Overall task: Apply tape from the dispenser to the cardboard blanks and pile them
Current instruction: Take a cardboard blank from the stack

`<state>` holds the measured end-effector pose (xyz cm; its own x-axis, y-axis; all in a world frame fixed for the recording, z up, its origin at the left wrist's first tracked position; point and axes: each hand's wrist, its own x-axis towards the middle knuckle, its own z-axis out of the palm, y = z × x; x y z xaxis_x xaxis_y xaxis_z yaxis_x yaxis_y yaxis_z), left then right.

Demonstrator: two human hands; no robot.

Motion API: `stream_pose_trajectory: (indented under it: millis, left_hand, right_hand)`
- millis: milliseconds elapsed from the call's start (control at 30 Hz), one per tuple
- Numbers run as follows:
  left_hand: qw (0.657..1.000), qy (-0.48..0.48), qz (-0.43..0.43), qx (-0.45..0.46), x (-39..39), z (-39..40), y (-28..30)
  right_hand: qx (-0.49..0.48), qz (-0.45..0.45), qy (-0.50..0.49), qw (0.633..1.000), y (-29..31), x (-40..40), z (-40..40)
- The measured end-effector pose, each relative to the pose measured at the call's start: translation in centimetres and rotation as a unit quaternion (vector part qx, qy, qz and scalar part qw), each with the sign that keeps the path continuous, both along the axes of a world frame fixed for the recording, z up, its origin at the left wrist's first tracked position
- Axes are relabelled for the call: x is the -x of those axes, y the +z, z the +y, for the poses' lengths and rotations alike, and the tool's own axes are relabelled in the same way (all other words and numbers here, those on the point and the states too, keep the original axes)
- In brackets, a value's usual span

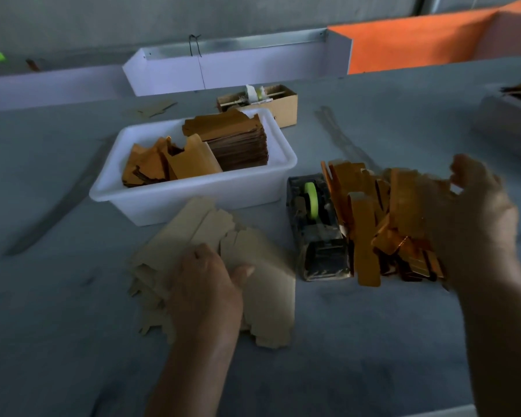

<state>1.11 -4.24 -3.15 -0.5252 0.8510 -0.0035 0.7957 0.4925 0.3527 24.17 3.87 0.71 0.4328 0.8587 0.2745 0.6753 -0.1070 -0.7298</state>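
Lengthwise away: tape dispenser (pixel 319 227), upright.

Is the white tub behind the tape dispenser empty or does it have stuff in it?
Not empty. The white tub holds a neat stack of cardboard blanks and looser gold pieces.

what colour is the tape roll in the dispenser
Bright green, seen in the head view: the tape roll in the dispenser.

White tub (pixel 151 203) on grey table (pixel 373 341); small brown box (pixel 283 111) behind; orange panel (pixel 418 43).
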Motion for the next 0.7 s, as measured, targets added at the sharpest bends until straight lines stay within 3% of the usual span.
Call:
stream_pose_trajectory:
  millis: [67,200,367,500,700]
  left_hand:
    - [0.997,0.015,-0.071,-0.032,0.5,0.2,0.1]
    - [0.989,0.028,-0.131,-0.058,1.4,0.2,0.7]
    - [0.992,0.014,-0.098,-0.078,1.3,-0.4,1.0]
    - [0.984,-0.002,-0.102,-0.143,1.1,-1.2,1.4]
    - [0.965,0.017,-0.186,-0.182,2.0,-1.5,2.4]
  right_hand:
    - [-0.016,-0.012,0.013,1.000,-0.7,0.3,-1.3]
    - [-0.017,0.023,0.096,0.995,-2.3,1.1,-4.1]
    - [-0.082,-0.004,0.078,0.994,-2.0,1.5,-6.2]
    - [-0.117,0.011,0.093,0.989,-1.2,1.8,-7.1]
    - [-0.067,0.082,0.177,0.979,-1.9,4.1,-8.8]
